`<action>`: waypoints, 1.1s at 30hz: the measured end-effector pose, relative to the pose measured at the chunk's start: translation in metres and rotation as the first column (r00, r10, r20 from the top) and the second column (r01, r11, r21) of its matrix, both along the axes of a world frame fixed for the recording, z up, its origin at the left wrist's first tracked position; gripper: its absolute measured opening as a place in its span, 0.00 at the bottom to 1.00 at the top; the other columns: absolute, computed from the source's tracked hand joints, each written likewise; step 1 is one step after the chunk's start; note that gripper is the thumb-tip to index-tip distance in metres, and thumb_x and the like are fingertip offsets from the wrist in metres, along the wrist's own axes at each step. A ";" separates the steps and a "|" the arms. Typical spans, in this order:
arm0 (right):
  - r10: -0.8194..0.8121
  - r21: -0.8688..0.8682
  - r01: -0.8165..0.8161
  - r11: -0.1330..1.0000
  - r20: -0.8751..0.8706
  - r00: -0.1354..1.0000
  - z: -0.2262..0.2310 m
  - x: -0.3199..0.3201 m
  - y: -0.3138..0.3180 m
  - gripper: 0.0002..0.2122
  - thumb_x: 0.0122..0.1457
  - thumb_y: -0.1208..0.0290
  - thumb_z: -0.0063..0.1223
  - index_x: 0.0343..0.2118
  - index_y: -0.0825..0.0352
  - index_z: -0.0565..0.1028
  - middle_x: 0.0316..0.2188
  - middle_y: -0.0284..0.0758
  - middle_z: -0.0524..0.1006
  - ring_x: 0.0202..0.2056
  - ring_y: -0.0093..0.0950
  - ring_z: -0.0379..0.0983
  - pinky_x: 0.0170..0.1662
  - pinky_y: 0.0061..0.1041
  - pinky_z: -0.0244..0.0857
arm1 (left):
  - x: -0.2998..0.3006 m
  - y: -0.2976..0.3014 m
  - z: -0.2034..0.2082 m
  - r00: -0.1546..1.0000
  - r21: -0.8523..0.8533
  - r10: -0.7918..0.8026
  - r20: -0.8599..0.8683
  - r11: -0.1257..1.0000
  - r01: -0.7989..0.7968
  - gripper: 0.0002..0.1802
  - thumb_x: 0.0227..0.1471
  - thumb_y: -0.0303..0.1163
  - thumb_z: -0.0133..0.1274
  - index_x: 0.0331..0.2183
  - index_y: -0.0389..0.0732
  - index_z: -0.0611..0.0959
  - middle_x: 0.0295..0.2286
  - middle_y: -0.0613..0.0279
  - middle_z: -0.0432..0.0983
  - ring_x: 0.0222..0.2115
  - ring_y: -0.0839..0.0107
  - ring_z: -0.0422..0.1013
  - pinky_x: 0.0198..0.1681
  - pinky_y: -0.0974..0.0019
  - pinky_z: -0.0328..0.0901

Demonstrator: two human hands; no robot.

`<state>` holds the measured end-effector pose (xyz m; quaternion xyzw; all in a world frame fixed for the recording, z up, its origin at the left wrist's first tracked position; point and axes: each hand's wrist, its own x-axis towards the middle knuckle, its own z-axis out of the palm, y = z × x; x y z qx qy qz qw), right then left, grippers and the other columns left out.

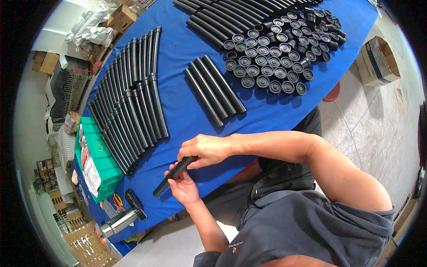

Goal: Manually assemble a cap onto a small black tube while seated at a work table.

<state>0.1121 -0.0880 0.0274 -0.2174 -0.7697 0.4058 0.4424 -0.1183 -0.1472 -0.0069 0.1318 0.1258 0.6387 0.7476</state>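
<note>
Both hands are on one short black tube [179,168], tilted above the blue cloth near the table's front edge. My right hand [208,149] is closed over its upper end. Lower down, my left hand [184,188] holds it from beneath, palm up, with thumb and fingers around it. Just beyond my hands, three loose black tubes [213,91] lie side by side. To the left, capped black tubes [133,100] are lined up in two overlapping rows. Many round black caps [267,62] cover the far right of the cloth, with ring-marked faces mostly up.
More black tubes [222,20] lie at the far edge. A green crate [104,164] stands left, with orange-handled scissors [118,201] and a silver-and-black tool [126,218] near it. On the floor to the right are a cardboard box [378,62] and a red stool [332,92].
</note>
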 end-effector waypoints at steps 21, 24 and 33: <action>-0.052 -0.007 0.052 0.999 -0.046 0.998 -0.003 -0.004 -0.003 0.12 0.53 0.68 0.58 0.39 0.67 0.73 0.30 0.43 0.74 0.33 0.45 0.73 0.35 0.42 0.67 | -0.001 -0.002 -0.002 0.997 0.010 0.055 -0.050 0.998 -0.055 0.13 0.58 0.23 0.49 0.46 0.34 0.76 0.52 0.42 0.68 0.57 0.53 0.63 0.60 0.51 0.63; -0.040 0.005 0.040 0.999 -0.030 0.999 -0.004 -0.002 0.000 0.12 0.53 0.68 0.58 0.39 0.67 0.72 0.30 0.43 0.74 0.33 0.45 0.73 0.36 0.41 0.67 | 0.001 -0.002 -0.002 0.995 0.009 0.070 -0.076 0.998 -0.069 0.14 0.58 0.24 0.49 0.47 0.34 0.76 0.52 0.42 0.68 0.56 0.53 0.63 0.59 0.51 0.64; 0.012 0.008 -0.012 1.000 0.038 0.999 0.003 0.002 0.003 0.13 0.51 0.70 0.59 0.39 0.66 0.72 0.37 0.43 0.72 0.36 0.45 0.73 0.39 0.41 0.67 | 0.004 0.000 0.001 0.995 0.011 0.072 -0.066 0.997 -0.072 0.15 0.59 0.29 0.50 0.46 0.34 0.75 0.52 0.41 0.68 0.55 0.51 0.64 0.59 0.51 0.64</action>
